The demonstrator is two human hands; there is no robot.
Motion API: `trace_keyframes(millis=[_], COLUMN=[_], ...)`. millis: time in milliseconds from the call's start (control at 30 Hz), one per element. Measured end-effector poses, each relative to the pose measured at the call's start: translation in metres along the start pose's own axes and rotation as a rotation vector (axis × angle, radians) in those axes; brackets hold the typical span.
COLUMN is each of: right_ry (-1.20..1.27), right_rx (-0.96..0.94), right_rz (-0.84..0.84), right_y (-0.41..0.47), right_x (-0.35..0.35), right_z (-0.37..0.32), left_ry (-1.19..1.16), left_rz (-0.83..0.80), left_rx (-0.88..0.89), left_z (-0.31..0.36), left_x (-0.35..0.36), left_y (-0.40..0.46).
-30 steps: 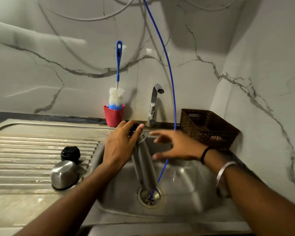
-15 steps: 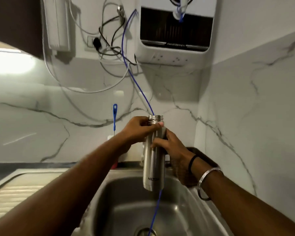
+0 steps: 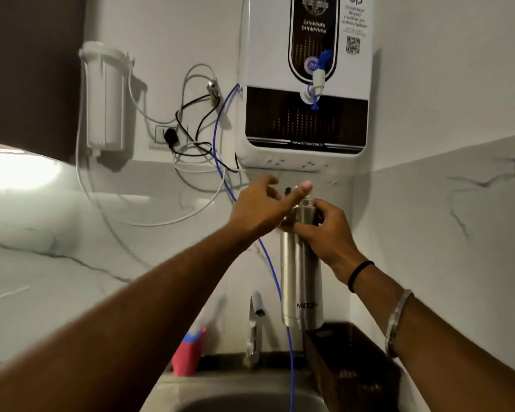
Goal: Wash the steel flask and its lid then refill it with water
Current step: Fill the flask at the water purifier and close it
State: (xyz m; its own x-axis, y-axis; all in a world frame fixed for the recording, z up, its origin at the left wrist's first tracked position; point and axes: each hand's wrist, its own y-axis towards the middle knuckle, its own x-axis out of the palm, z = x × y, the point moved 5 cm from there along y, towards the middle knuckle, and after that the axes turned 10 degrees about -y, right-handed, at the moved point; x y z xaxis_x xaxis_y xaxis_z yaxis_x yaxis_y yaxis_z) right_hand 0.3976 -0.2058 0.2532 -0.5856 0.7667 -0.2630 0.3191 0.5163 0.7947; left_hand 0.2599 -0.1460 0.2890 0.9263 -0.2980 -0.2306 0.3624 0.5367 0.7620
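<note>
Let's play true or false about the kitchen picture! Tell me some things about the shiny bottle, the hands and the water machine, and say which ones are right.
1. The right hand holds the steel flask near its top. True.
2. The flask has its lid on. False: its mouth shows bare, with no lid on it.
3. The flask is held upright below the water purifier on the wall. True.
4. The left hand is wrapped tightly round the flask. False: its fingers are spread loosely beside the flask's mouth.
5. A green tube hangs down into the sink. False: the tube is blue.
6. A red cup stands beside the tap. True.
</note>
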Motion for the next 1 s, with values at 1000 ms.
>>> trace_keyframes(millis=[1000], right_ry=[0.059], right_rx=[0.111], right_rz=[-0.052], right_y=[0.228], right_x=[-0.052], right_z=[-0.021], left_ry=[-0.065], left_rz=[-0.138], left_rx=[0.498], left_z=[0.121], left_x=[0.025], left_y=[0.31])
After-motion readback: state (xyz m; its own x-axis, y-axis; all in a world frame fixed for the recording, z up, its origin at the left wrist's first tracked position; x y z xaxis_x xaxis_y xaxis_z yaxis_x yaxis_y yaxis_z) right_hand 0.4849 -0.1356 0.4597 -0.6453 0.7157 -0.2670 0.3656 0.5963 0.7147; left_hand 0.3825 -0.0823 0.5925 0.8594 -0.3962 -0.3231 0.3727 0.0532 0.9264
